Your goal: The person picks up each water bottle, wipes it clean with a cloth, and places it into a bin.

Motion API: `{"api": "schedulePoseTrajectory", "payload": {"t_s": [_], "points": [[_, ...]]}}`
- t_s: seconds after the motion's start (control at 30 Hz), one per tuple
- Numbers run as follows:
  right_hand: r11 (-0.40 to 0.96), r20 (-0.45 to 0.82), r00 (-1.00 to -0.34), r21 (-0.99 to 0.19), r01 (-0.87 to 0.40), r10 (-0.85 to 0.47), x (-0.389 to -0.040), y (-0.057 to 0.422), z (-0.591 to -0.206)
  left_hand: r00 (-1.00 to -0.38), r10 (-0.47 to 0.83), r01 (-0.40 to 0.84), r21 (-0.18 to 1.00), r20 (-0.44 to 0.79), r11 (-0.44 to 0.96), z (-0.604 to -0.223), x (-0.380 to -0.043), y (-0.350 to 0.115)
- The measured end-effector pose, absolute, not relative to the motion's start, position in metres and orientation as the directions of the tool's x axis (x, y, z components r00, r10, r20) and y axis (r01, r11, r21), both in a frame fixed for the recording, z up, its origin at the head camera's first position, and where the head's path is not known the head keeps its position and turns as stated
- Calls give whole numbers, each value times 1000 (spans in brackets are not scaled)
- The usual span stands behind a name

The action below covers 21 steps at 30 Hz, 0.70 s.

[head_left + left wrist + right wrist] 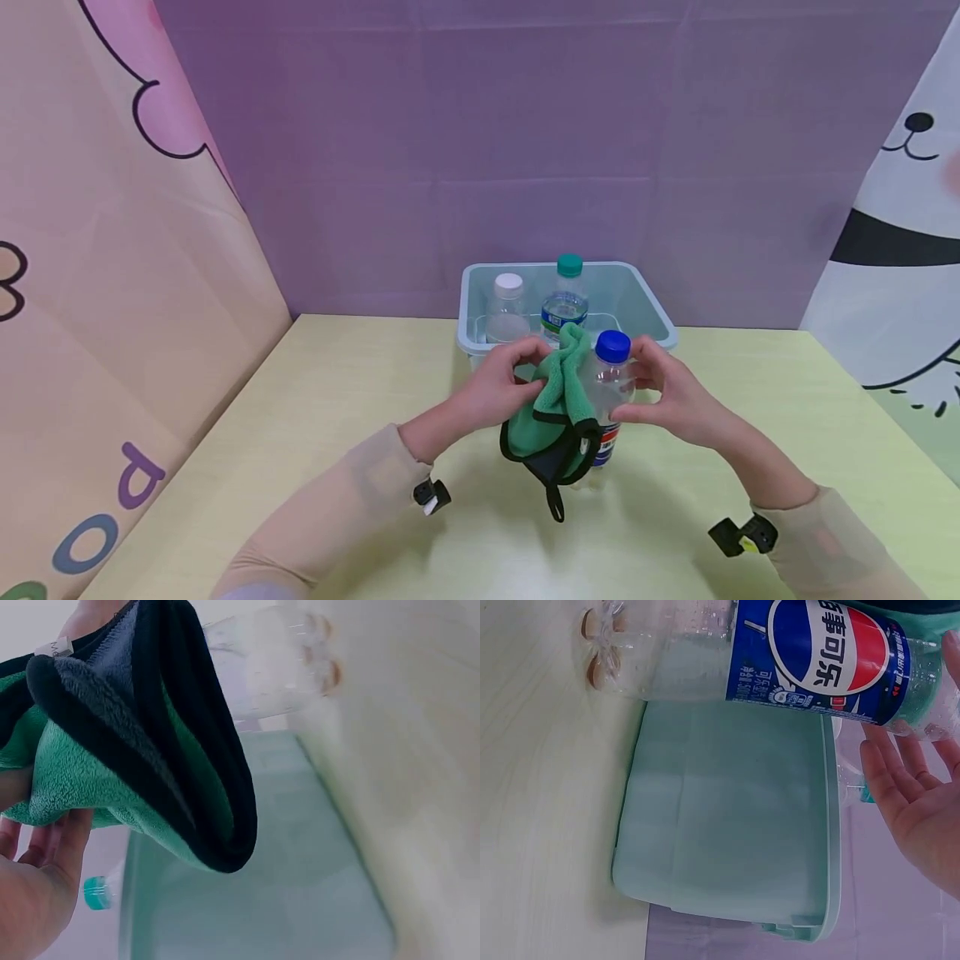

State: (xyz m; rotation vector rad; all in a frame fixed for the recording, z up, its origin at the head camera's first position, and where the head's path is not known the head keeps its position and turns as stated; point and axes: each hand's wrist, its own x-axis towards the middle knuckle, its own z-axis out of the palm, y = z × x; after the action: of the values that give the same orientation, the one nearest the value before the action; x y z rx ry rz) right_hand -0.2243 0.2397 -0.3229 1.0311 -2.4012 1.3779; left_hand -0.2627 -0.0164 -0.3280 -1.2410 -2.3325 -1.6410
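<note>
My left hand (495, 390) pinches a green towel (557, 387) with black edging, bunched up so that its dark grey underside and a hanging loop show. Right beside the towel stands an upright clear plastic bottle (609, 385) with a blue cap. Its blue, red and white cola label (825, 656) faces the right wrist view. My right hand (678, 408) holds this bottle near its shoulder, thumb on one side and fingers on the other. In the head view the towel covers part of the bottle's left side.
Behind the hands, a light blue plastic basin (637, 292) stands on the pale wooden table (360, 367) against a purple cloth backdrop. In it are a clear bottle with a white cap (508, 312) and a water bottle with a green cap (564, 304). Printed cloths hang on both sides.
</note>
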Motion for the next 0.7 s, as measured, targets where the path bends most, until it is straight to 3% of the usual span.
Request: {"api": "schedulePoseTrajectory", "payload": {"t_s": [0.47,0.7], "points": [[357,475,-742,-666,-655,-473,-224,240,-325,-636,727,638,707,259,306,-373,-270,-14],[337,496,-722,-656,-676,-483,-223,239,-324,-649,678,620,756,344,210,-368,-266,-14]]}}
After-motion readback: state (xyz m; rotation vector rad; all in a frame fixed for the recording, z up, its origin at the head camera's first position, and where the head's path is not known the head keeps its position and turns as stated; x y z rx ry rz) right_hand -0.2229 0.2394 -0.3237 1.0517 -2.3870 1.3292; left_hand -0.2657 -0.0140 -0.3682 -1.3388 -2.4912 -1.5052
